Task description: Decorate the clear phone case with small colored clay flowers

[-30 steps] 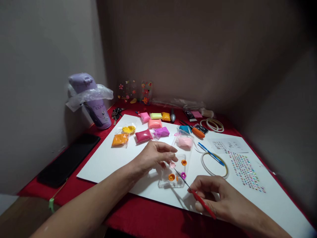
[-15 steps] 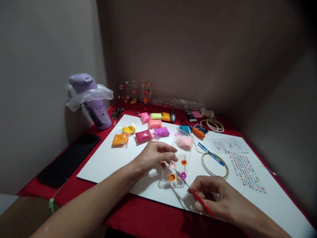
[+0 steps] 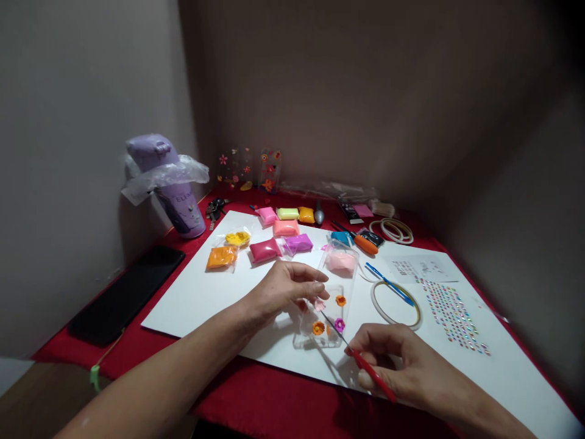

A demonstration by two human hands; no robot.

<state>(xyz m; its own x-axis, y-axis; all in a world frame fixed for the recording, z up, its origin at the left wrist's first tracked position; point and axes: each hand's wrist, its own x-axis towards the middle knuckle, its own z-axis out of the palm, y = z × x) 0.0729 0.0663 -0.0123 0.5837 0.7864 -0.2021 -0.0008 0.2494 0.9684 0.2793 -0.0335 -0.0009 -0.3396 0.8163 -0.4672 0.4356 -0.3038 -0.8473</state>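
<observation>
My left hand (image 3: 292, 286) hovers over a clear phone case (image 3: 299, 341), its fingers closed around a small pale pink clay flower (image 3: 319, 303). In my right hand (image 3: 393, 360) is a red-handled tool (image 3: 375, 377) with a thin metal shaft, gripped like a pen. Its tip reaches the pink flower at my left fingertips. On the case sit an orange flower (image 3: 319, 328), another orange flower (image 3: 340, 300) and a purple flower (image 3: 339, 325). My fingers hide part of the pink flower and the case's upper left.
A white board (image 3: 201, 305) on red cloth (image 3: 256, 396) carries several coloured clay packets (image 3: 265, 250), a ring (image 3: 397, 305) with a blue tool (image 3: 388, 284), and a gem sheet (image 3: 457, 317). At left are a phone (image 3: 128, 296) and a purple cup (image 3: 183, 210). Decorated cases (image 3: 271, 171) stand behind.
Almost nothing differs. The case and its flowers appear shifted very slightly to the right and down; both hands keep the same hold and place.
</observation>
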